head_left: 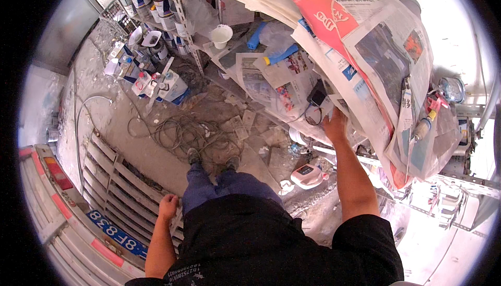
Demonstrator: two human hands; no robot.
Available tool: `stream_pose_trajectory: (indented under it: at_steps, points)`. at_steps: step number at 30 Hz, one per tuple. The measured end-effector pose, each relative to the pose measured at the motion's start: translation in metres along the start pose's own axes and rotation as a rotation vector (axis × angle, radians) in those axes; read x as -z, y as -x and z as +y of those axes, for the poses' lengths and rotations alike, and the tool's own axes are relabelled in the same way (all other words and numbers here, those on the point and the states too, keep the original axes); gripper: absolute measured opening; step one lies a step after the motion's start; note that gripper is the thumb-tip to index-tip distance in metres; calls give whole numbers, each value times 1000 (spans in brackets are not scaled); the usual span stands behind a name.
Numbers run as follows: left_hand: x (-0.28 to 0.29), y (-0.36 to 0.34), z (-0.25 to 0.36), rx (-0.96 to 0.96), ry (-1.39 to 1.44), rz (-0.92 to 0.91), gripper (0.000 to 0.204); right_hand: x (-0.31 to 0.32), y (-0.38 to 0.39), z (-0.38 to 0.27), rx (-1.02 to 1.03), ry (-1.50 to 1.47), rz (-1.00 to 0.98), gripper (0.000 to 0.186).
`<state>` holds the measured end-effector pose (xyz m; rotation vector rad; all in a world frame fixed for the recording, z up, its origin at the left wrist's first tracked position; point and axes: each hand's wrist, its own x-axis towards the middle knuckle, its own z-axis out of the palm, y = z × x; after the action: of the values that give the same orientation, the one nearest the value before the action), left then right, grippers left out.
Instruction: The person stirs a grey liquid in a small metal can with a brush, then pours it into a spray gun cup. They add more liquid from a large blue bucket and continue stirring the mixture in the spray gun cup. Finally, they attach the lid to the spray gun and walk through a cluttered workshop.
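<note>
My right hand (335, 125) reaches in at the edge of a shelf lined with newspaper (292, 80), below a hanging stack of newspapers (373, 51). Its fingers look bent together and are partly hidden; what they hold, if anything, cannot be made out. Just beyond the fingertips lies a small black box-shaped thing (317, 94) with a thin dark cable (312, 116) looping from it. Down at my left side hangs my left hand (168, 206), fingers curled in and nothing showing in them, above a slatted metal grate (117, 174).
Coiled cable (182, 132) lies on the floor around my feet. White jugs (167, 87) and paint cans (164, 17) stand at the far left. A vehicle's rear (57, 202) is at the near left. A white container (309, 176) sits below the right forearm. A white bowl (221, 35) rests on the shelf.
</note>
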<state>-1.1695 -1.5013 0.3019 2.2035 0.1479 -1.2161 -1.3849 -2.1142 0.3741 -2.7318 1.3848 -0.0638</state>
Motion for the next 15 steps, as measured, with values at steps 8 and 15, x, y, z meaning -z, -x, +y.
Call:
stream_pose_trajectory:
  at_steps: [8,15]
  points:
    - [-3,-15,-50,-24,41,1,25,-19,7,-22,164,119,-156,62]
    - [-4,11,-39,103,35,20,25,-38,17,-27,180,95,-208,58]
